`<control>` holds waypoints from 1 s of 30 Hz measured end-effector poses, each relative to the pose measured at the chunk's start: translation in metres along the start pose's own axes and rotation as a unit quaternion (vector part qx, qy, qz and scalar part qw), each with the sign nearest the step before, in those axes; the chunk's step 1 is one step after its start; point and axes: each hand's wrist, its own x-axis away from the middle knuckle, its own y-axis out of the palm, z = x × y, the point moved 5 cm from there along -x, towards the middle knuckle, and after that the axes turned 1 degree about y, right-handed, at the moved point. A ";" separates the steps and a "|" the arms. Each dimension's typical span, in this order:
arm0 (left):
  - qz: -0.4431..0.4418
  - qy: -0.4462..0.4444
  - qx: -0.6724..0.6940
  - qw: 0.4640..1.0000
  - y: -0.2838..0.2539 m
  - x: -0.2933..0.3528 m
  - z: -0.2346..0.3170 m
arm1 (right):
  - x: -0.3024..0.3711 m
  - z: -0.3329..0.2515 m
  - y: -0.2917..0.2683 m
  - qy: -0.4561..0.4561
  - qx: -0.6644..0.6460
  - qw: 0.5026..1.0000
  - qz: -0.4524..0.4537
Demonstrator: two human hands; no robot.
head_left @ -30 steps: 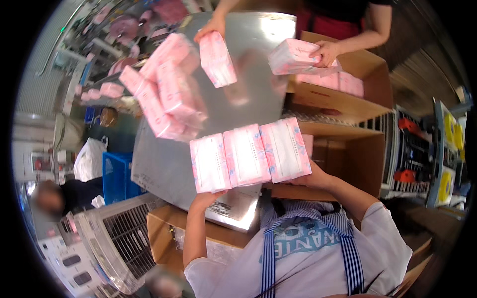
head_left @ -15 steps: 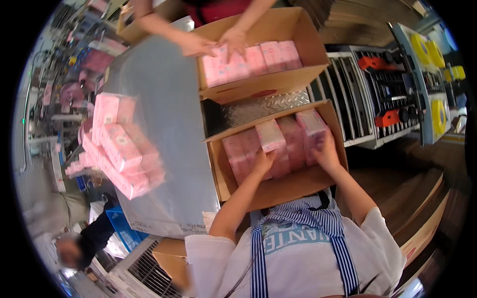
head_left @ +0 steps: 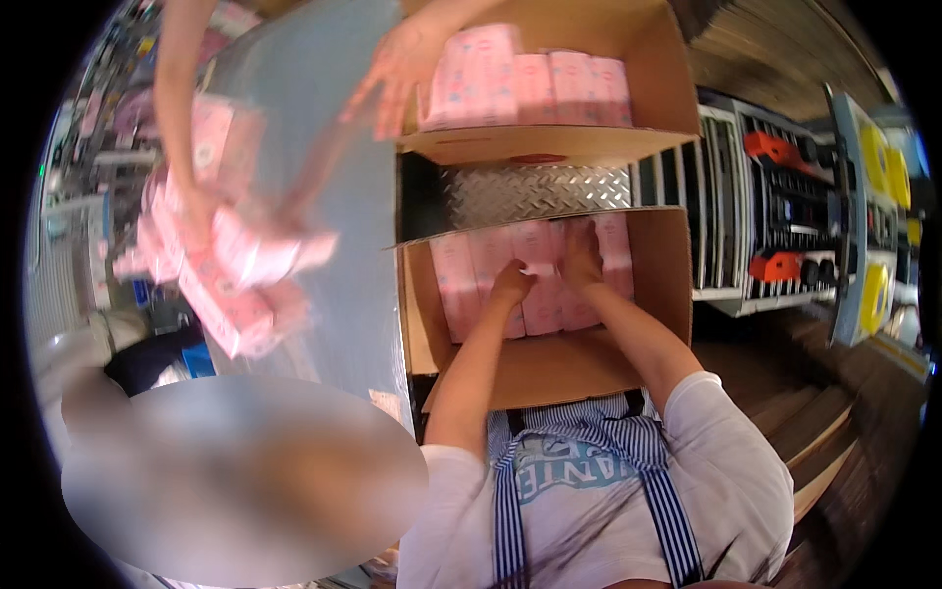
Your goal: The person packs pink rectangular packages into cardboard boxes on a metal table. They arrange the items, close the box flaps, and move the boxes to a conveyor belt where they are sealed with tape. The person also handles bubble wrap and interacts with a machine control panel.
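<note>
An open cardboard box in front of me holds a row of pink plastic-wrapped packs, which look like tissue packs. My left hand is inside the box against the middle packs, thumb and forefinger apart. Farther right, my right hand reaches over the row with fingers stretched out against the packs; its fingertips are partly hidden. Neither hand lifts a pack. The tops of the packs now stand at about one level.
Across from me, another person's hands reach between a second box of pink packs and a pile of packs on the grey table. A diamond-plate strip separates the boxes. At right is a roller conveyor with red parts.
The raised middle and right packs have gone down into the row. My right hand has moved left and farther in. The other person's hands have left their box toward the pile.
</note>
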 end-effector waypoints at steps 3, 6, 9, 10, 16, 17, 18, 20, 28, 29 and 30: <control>-0.063 0.167 0.148 0.973 -0.052 0.085 0.019 | 0.042 0.000 -0.001 0.058 0.024 0.984 -0.167; 0.285 0.113 0.317 0.898 -0.130 0.225 -0.037 | 0.066 0.020 0.032 -0.005 0.084 0.972 -0.219; 0.680 -0.074 0.236 0.691 -0.128 0.373 -0.149 | 0.058 0.046 0.053 -0.087 0.159 0.958 -0.221; 0.719 -0.169 0.195 0.645 -0.105 0.412 -0.191 | 0.064 0.002 0.001 -0.104 0.233 0.939 -0.232; 0.498 -0.522 0.131 0.680 0.029 0.502 -0.313 | 0.011 0.017 0.015 -0.119 0.232 0.907 -0.331; 0.492 -0.511 0.143 0.690 0.036 0.499 -0.318 | -0.002 0.017 0.025 -0.133 0.205 0.900 -0.361; 0.479 -0.485 0.127 0.720 0.030 0.486 -0.324 | -0.018 0.023 0.041 -0.133 0.183 0.903 -0.366; 0.486 -0.436 0.054 0.755 -0.009 0.456 -0.328 | -0.046 0.030 0.073 -0.128 0.126 0.914 -0.364; 0.448 -0.392 0.067 0.801 -0.012 0.436 -0.329 | 0.067 -0.136 0.034 -0.350 0.075 0.866 -0.350; 0.476 -0.373 0.072 0.794 0.000 0.440 -0.336 | 0.073 -0.138 0.035 -0.351 0.055 0.862 -0.361; 0.531 -0.345 0.071 0.771 -0.003 0.449 -0.334 | 0.073 -0.136 0.040 -0.357 0.088 0.860 -0.355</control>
